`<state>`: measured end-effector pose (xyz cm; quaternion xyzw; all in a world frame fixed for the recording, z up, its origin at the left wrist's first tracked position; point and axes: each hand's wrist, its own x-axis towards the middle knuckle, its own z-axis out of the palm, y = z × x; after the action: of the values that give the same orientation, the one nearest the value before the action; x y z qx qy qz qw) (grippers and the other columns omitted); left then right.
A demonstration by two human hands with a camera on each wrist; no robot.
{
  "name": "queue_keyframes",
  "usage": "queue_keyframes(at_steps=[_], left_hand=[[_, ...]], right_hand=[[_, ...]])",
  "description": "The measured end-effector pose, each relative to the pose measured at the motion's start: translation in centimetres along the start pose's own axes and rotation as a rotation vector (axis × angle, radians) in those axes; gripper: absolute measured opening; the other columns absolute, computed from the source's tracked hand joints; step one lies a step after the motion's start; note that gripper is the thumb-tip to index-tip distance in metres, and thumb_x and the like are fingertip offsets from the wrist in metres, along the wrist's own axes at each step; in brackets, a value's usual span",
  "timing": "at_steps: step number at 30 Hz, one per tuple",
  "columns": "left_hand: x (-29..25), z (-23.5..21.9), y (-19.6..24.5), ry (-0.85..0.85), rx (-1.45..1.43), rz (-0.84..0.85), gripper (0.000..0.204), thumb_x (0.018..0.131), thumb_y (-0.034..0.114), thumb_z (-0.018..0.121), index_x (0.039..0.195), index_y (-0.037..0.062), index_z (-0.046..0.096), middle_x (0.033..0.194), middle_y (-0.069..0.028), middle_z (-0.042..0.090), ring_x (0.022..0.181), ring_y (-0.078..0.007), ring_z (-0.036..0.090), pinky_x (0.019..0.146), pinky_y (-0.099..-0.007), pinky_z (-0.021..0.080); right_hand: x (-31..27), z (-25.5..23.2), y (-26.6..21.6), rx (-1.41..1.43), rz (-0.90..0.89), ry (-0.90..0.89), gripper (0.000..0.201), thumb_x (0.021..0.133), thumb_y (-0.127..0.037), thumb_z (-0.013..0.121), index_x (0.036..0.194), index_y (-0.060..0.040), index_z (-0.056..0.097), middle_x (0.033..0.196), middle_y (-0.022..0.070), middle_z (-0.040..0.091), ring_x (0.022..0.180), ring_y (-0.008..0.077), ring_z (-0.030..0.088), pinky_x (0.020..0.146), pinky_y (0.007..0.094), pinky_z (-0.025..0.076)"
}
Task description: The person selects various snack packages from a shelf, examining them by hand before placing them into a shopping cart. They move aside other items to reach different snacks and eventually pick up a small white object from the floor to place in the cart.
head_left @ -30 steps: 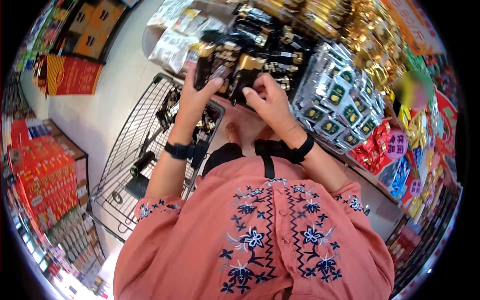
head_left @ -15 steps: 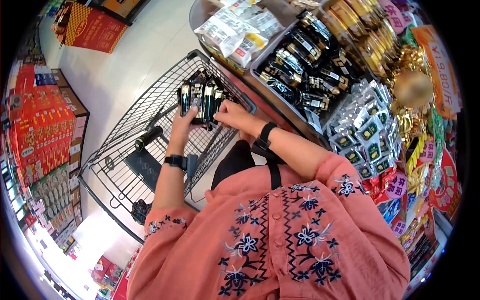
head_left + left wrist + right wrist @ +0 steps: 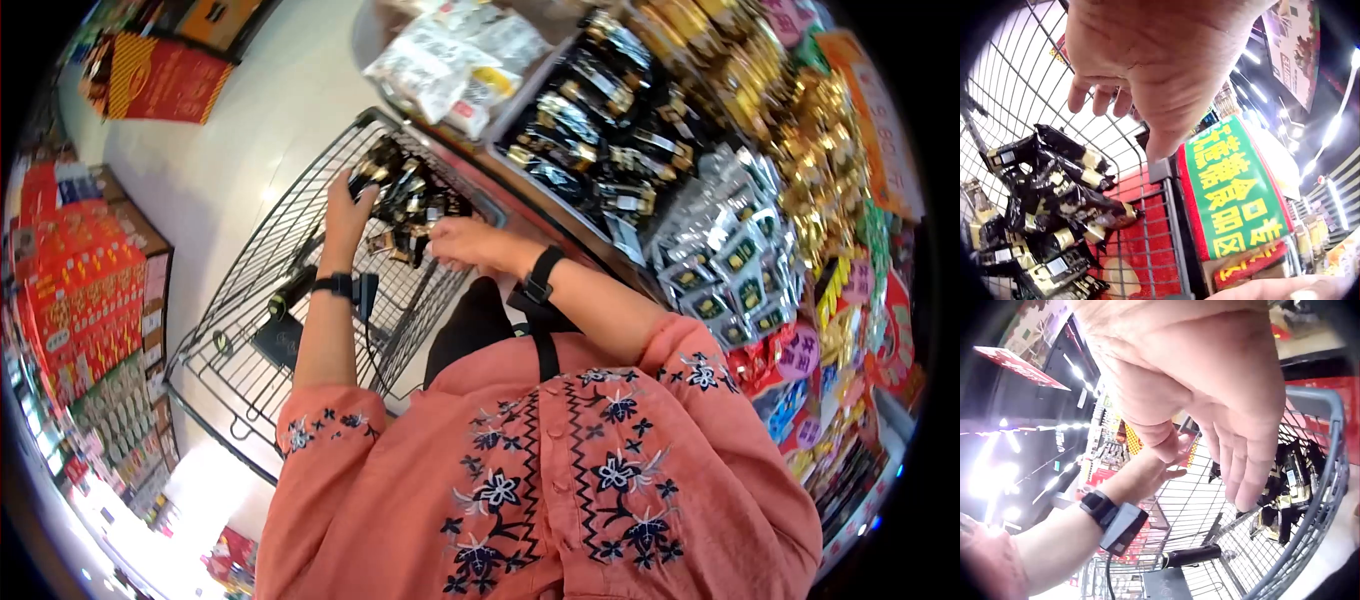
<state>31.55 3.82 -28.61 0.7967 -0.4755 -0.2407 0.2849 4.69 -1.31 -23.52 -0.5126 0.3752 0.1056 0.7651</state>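
A heap of black-and-gold snack packets (image 3: 410, 200) lies in the far end of a wire shopping cart (image 3: 262, 240). My left hand (image 3: 348, 200) hovers over the heap with relaxed fingers and holds nothing; in the left wrist view the hand (image 3: 1141, 69) hangs above the packets (image 3: 1054, 200). My right hand (image 3: 460, 243) is over the cart's near rim, just right of the heap, fingers straight and empty. Seen from the right wrist, that hand (image 3: 1222, 425) is spread above the cart, the packets (image 3: 1288, 481) lie below, and my left forearm crosses behind.
A shelf bin with more black packets (image 3: 590, 130) stands to the right, silver packets (image 3: 720, 250) beside it and white bags (image 3: 440, 60) beyond. Red boxes (image 3: 80, 290) are stacked at the left across the pale floor (image 3: 220, 160). A black cylinder (image 3: 290, 292) lies in the cart.
Both hands carried a bunch of black packets from the shelf over to the cart. The packets are now let go and lie in the cart, and both hands have opened.
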Motion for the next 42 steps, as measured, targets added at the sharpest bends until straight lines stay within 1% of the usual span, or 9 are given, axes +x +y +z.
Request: queue_keyframes(at_steps=[1, 8, 14, 19, 22, 30, 33, 37, 42], left_hand=[[-1.2, -0.3, 2.2, -0.056, -0.073, -0.019, 0.066, 0.090, 0.029, 0.073, 0.142, -0.0052, 0.049, 0.136, -0.0286, 0.056, 0.127, -0.0400, 0.055, 0.109, -0.0431, 0.043], [-6.4, 1.3, 14.9, -0.237, -0.458, -0.053, 0.048, 0.098, 0.014, 0.066, 0.139, -0.0046, 0.049, 0.133, -0.0209, 0.060, 0.123, -0.0258, 0.060, 0.106, -0.0353, 0.047], [-7.9, 4.3, 28.3, -0.508, -0.414, 0.338, 0.042, 0.095, 0.012, 0.070, 0.133, 0.0000, 0.058, 0.117, -0.0129, 0.068, 0.105, -0.0173, 0.065, 0.088, -0.0292, 0.053], [-10.2, 9.2, 34.9, -0.770, -0.356, 0.669, 0.047, 0.089, 0.015, 0.076, 0.131, 0.0021, 0.059, 0.112, -0.0113, 0.068, 0.096, -0.0185, 0.067, 0.083, -0.0307, 0.055], [-11.2, 11.6, 36.9, -0.795, -0.289, 0.769, 0.046, 0.089, 0.016, 0.076, 0.129, 0.0018, 0.059, 0.109, -0.0129, 0.068, 0.093, -0.0205, 0.067, 0.082, -0.0312, 0.055], [-11.4, 13.2, 38.6, -0.749, -0.231, 0.715, 0.040, 0.088, 0.015, 0.077, 0.122, 0.0019, 0.062, 0.105, -0.0128, 0.067, 0.086, -0.0212, 0.065, 0.079, -0.0315, 0.053], [-8.8, 12.5, 37.1, -0.620, -0.097, 0.876, 0.047, 0.084, 0.020, 0.081, 0.122, 0.0025, 0.062, 0.114, -0.0145, 0.066, 0.101, -0.0277, 0.064, 0.088, -0.0372, 0.052], [-8.8, 11.9, 36.2, -0.654, 0.083, 1.095, 0.045, 0.083, 0.023, 0.079, 0.122, 0.0039, 0.064, 0.114, -0.0153, 0.066, 0.109, -0.0353, 0.060, 0.093, -0.0419, 0.049], [-9.1, 13.6, 36.1, -0.633, 0.142, 1.134, 0.024, 0.088, 0.017, 0.071, 0.108, 0.0061, 0.067, 0.099, -0.0133, 0.067, 0.096, -0.0344, 0.062, 0.083, -0.0446, 0.049]], right_hand=[[-4.3, -0.6, -2.3, -0.015, -0.032, 0.002, 0.035, 0.094, -0.037, 0.065, 0.105, -0.0038, 0.064, 0.090, 0.0068, 0.067, 0.080, 0.0159, 0.067, 0.062, 0.0309, 0.055], [-15.7, -4.2, 0.1, 0.107, -0.162, 0.124, 0.036, 0.097, -0.036, 0.063, 0.114, -0.0042, 0.063, 0.095, 0.0021, 0.065, 0.084, 0.0112, 0.063, 0.070, 0.0273, 0.053], [-25.0, -5.8, 2.6, -0.100, -0.236, 0.304, 0.039, 0.098, -0.036, 0.060, 0.118, -0.0023, 0.063, 0.098, 0.0057, 0.066, 0.082, 0.0136, 0.060, 0.073, 0.0303, 0.050], [-30.9, -5.3, 6.2, -0.110, -0.235, 0.461, 0.040, 0.098, -0.034, 0.059, 0.120, -0.0012, 0.064, 0.106, 0.0106, 0.069, 0.093, 0.0187, 0.065, 0.083, 0.0319, 0.051], [-32.9, -4.6, 9.4, 0.015, -0.228, 0.590, 0.040, 0.099, -0.032, 0.060, 0.123, -0.0006, 0.063, 0.109, 0.0124, 0.070, 0.102, 0.0206, 0.065, 0.090, 0.0326, 0.051], [-34.3, -4.1, 12.9, 0.316, -0.274, 0.770, 0.045, 0.100, -0.025, 0.061, 0.138, -0.0016, 0.055, 0.121, 0.0106, 0.066, 0.111, 0.0161, 0.062, 0.096, 0.0305, 0.049], [-34.3, -4.4, 13.3, 0.399, -0.290, 0.746, 0.051, 0.102, -0.020, 0.061, 0.147, -0.0028, 0.047, 0.126, 0.0089, 0.061, 0.111, 0.0136, 0.060, 0.097, 0.0285, 0.050], [-33.9, -4.8, 13.4, 0.373, -0.302, 0.731, 0.049, 0.102, -0.020, 0.061, 0.145, -0.0016, 0.048, 0.125, 0.0086, 0.062, 0.110, 0.0126, 0.060, 0.095, 0.0283, 0.051], [-33.2, -5.3, 14.2, 0.367, -0.361, 0.785, 0.045, 0.099, -0.024, 0.062, 0.138, -0.0027, 0.056, 0.107, 0.0060, 0.067, 0.095, 0.0112, 0.060, 0.085, 0.0283, 0.050]])
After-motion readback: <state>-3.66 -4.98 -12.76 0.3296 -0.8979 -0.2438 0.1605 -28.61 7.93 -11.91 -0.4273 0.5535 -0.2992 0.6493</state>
